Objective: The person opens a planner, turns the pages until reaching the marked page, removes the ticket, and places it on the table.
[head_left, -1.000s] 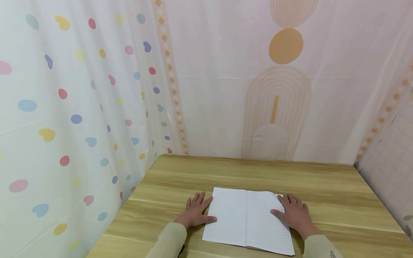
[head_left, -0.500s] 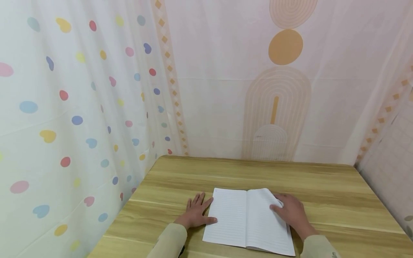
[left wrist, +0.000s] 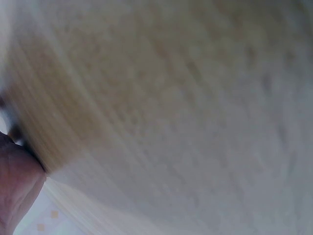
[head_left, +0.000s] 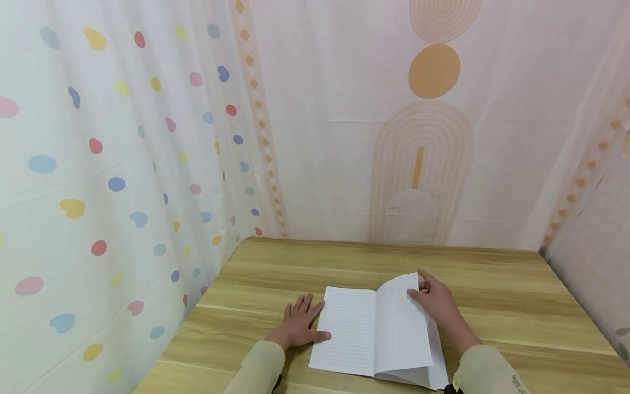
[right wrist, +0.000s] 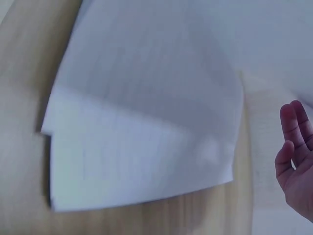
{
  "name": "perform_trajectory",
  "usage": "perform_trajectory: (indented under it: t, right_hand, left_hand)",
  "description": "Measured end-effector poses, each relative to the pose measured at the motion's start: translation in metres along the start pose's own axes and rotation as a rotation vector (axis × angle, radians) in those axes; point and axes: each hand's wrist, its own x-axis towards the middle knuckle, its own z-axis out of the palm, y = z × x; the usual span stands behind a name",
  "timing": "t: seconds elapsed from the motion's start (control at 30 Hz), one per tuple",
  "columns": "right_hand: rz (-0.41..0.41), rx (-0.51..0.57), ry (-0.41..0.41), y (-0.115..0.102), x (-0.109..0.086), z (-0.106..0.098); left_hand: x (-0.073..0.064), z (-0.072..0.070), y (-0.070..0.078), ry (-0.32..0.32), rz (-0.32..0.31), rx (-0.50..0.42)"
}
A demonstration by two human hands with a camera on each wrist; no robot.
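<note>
An open lined notebook [head_left: 344, 334] lies on the wooden table. My left hand [head_left: 295, 327] rests flat at its left edge, fingers spread, with the thumb on the left page. On the other side, my right hand [head_left: 439, 301] pinches the outer upper edge of a right-hand page [head_left: 401, 328], thumb on the near face and a finger behind. That page is raised and curves up from the spine, with more pages [right wrist: 142, 156] beneath it. In the right wrist view, part of the right hand [right wrist: 298, 166] shows at the right edge. Only a bit of the left hand [left wrist: 19, 186] appears in the blurred left wrist view.
The wooden table [head_left: 275, 262] reaches back to a pale curtain [head_left: 325, 164] with arch and circle prints. A white curtain with coloured dots [head_left: 147, 164] hangs along the left side. Another pale hanging [head_left: 600, 246] borders the right side.
My right hand has gone from lying on the right page's edge to pinching the page and lifting it upward and away from the table. My left hand has stayed put.
</note>
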Motion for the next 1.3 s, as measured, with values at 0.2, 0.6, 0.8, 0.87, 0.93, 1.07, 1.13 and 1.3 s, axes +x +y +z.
perform_trajectory:
  t: [0.2,0.6,0.8,0.87,0.93,1.07,1.13,1.3]
  right_hand:
    - [0.029,0.156,-0.025,-0.013,-0.002,0.004]
    - [-0.131,0.233,-0.059,-0.021,-0.018,0.047]
    - [-0.367,-0.25,-0.187,-0.007,-0.032,0.072]
    - [-0.428,-0.389,-0.242,-0.003,-0.036,0.076]
    - [-0.463,-0.489,-0.293,0.001,-0.041,0.078]
    - [-0.46,-0.586,-0.347,0.006,-0.046,0.082]
    - [-0.457,-0.604,-0.347,0.007,-0.046,0.083]
    - [-0.449,-0.602,-0.337,0.008,-0.046,0.086]
  left_hand:
    - [0.0,0.001,-0.002,-0.002,0.003,0.001]
    - [0.002,0.001,-0.002,0.004,-0.005,-0.002]
    - [0.002,0.001,-0.002,0.013,0.006,-0.009]
    - [0.002,0.002,-0.003,0.019,0.02,-0.016]
    - [0.002,0.002,-0.003,0.044,0.039,-0.044]
    - [0.002,0.001,-0.002,0.089,0.036,-0.125]
    - [0.002,0.0,0.0,0.087,0.017,-0.15]
    - [0.001,0.0,0.0,0.028,-0.006,-0.077]
